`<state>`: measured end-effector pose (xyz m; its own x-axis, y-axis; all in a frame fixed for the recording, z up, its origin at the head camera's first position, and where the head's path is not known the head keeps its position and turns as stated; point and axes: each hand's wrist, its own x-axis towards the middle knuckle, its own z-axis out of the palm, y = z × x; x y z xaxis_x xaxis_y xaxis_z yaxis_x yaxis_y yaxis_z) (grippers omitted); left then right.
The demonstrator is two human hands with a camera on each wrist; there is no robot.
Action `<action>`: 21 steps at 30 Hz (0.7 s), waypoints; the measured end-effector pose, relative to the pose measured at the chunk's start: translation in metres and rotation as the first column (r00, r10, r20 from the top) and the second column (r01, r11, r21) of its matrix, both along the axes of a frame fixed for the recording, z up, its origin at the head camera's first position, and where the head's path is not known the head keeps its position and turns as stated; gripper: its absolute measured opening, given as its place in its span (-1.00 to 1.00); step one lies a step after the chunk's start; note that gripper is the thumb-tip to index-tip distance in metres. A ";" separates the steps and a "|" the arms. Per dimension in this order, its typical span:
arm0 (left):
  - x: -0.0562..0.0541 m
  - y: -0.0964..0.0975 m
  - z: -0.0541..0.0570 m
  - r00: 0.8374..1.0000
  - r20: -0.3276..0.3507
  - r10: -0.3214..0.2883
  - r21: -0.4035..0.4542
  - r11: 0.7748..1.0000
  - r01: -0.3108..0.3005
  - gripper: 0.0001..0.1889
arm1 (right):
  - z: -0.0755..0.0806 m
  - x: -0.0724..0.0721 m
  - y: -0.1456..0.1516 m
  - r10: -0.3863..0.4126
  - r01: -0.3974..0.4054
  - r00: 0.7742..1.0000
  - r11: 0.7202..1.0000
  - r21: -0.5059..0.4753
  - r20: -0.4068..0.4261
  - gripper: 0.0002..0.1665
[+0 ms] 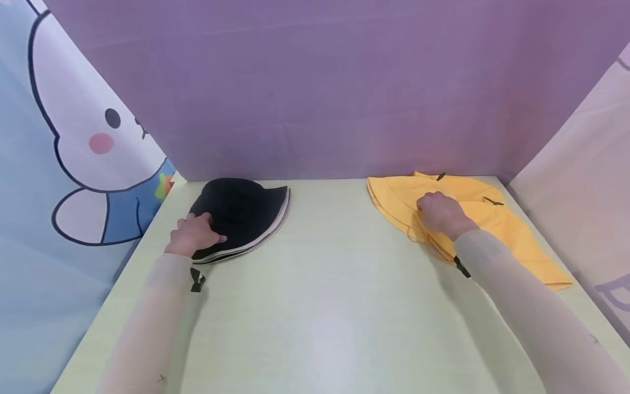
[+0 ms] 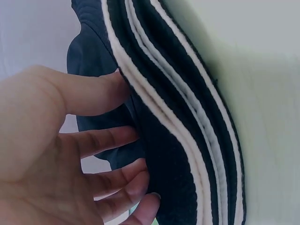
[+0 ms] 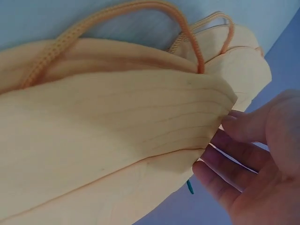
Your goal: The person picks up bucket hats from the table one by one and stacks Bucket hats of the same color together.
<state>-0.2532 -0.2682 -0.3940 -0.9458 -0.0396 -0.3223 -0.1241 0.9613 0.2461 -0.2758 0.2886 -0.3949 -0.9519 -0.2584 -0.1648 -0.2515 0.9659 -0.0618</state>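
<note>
Several dark bucket hats lie nested on the left of the table, pale trim along their layered brims. My left hand rests at their left side, its thumb and spread fingers touching the dark fabric. On the right lie yellow fabric hats, overlapping and flattened, with thin cords and small dark leaf-like tabs. My right hand is over them. Close up, its thumb and fingers pinch the edge of a yellow hat, whose cord loop arches above the fabric.
The pale table runs back to a purple cloth wall. A blue cloth with a cartoon rabbit hangs on the left, and a pale cloth on the right. Black straps hang at both sleeves.
</note>
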 end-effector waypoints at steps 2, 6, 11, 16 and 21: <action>0.000 -0.009 0.000 1.000 0.011 0.022 0.009 1.000 -0.022 -0.24 | -0.002 -0.002 -0.001 -0.008 0.008 1.000 1.000 0.005 0.008 -0.73; 0.000 -0.025 0.000 0.997 0.019 0.069 0.019 0.997 -0.069 -0.22 | -0.004 -0.005 -0.002 -0.017 0.018 0.999 1.000 -0.016 0.034 -0.76; -0.001 -0.037 0.000 0.995 0.025 0.101 0.022 0.995 -0.102 -0.20 | -0.003 -0.006 -0.002 -0.030 0.031 0.999 0.999 -0.019 0.040 -0.81; -0.004 -0.042 0.001 0.993 0.028 0.114 0.014 0.993 -0.115 -0.21 | -0.003 -0.005 0.000 -0.013 0.013 1.000 1.000 0.009 0.008 -0.82; -0.005 -0.042 0.003 0.993 0.025 0.113 0.004 0.994 -0.113 -0.20 | -0.003 -0.002 0.005 0.003 -0.003 1.000 1.000 0.001 -0.027 -0.82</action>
<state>-0.2581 -0.3099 -0.3914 -0.9270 -0.1444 -0.3461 -0.2384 0.9394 0.2464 -0.2778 0.2938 -0.3983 -0.9553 -0.2610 -0.1390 -0.2559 0.9652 -0.0540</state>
